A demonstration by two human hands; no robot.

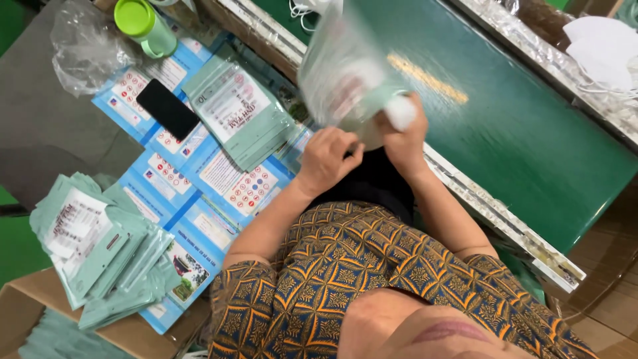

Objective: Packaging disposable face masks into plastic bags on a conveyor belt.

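I hold a clear, pale-green printed plastic pouch (345,73) up in the upper middle of the frame, above the edge of the long dark green belt surface (531,133). My right hand (401,136) is clenched around its lower corner together with a small white folded piece (401,113); my left hand (329,156) is curled just beside it, fingertips at the pouch's bottom edge, though I cannot tell whether it truly grips. The pouch is blurred, so its opening is hard to see. To do this well, I judge I should keep the pouch mouth spread with my left fingers and feed the white piece in flat, not bunched. At centre left lies a stack of matching pale-green pouches (236,110) on blue printed sheets (219,186), beside a black phone (167,108); another loose heap of pouches (100,246) sits lower left.
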